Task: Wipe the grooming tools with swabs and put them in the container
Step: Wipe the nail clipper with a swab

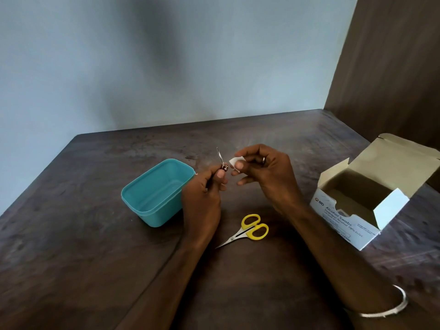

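Risks: left hand (206,186) grips the nail clipper (221,160) only at its lower end, lever sticking up and swung open. A wipe pushing sideways could twist it loose, probably dropping it on the table (83,234) or into the container (154,194). The swab (234,161) is small, pinched between thumb and fingertips of the right hand (259,172); it's just beside the clipper head, contact unclear. Fingers could catch the cutting edge or lose the swab.

Clipper: small, shiny metal, held upright above the table, just right of the teal container, which looks empty. Scissors (247,231), yellow handles, closed, lie on the table nearer the person, likely not wiped yet. Swab box (352,225) stands open at right.
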